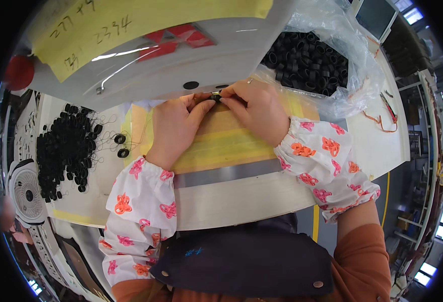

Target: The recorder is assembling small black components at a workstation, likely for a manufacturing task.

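Observation:
Under the sewing machine [146, 65], my left hand [173, 126] and my right hand [259, 108] meet with thumbs and fingertips pinched together. Between them is a small dark piece [216, 98], most likely one of the black rings, mostly covered by the fingers. A little metal part of the machine shows just beyond the fingertips. Both hands rest close over the yellow-taped work surface [211, 146]. Left of my left hand lie two loose black rings [123, 152] with thread tails.
A heap of black rings [62, 151] trailing threads spreads on the left of the table. At the right, a clear plastic bag [365, 75] holds many more black rings [307, 63]. Thread snips [390, 110] lie beyond it. A white fan [27, 194] stands at far left.

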Motion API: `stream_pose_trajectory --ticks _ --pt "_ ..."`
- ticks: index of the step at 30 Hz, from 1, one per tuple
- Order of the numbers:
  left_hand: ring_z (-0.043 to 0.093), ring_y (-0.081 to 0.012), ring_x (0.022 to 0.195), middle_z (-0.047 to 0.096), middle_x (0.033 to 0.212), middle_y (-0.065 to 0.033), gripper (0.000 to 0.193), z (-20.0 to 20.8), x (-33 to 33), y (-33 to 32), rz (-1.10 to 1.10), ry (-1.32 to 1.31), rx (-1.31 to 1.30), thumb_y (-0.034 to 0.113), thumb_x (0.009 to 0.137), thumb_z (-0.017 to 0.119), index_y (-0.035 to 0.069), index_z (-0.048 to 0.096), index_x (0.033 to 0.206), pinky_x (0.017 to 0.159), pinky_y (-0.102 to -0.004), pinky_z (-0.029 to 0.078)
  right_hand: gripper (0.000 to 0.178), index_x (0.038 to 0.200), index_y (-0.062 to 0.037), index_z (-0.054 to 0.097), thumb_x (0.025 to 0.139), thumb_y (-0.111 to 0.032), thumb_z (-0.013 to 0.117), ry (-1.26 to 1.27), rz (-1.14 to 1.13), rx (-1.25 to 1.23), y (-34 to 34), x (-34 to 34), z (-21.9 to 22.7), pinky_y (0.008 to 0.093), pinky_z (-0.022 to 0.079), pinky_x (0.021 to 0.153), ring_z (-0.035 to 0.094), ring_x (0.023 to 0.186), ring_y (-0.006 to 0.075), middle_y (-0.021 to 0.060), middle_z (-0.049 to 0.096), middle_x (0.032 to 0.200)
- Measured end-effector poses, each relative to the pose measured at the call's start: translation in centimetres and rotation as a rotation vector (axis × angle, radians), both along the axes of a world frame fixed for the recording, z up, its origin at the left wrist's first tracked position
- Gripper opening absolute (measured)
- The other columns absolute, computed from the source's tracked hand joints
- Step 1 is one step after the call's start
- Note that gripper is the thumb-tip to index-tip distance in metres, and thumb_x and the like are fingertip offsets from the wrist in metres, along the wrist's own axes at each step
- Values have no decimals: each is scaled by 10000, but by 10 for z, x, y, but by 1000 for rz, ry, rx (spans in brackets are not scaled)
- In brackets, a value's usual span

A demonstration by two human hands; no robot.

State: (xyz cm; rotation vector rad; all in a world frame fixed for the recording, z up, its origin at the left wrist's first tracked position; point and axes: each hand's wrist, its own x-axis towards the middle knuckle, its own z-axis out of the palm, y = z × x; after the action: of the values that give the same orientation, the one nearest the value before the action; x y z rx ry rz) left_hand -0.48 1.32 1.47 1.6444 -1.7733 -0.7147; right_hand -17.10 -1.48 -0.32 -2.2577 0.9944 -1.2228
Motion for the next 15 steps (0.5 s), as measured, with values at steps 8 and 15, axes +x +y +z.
stream_pose_trajectory --ticks 8,15 --pt "427 -42 499 563 555 -11 232 -13 3 -7 34 1 18 210 776 634 -1 646 870 476 -221 351 49 730 5 542 719 -17 584 -40 -75 142 2 4 2 386 437 561 536 637 337 143 550 697" --pt "378 -51 480 492 501 2 278 -5 0 -4 30 51 6 257 786 630 -16 612 734 445 -255 310 46 740 1 539 731 -26 576 9 -68 57 2 3 2 398 442 567 542 654 348 153 555 720"
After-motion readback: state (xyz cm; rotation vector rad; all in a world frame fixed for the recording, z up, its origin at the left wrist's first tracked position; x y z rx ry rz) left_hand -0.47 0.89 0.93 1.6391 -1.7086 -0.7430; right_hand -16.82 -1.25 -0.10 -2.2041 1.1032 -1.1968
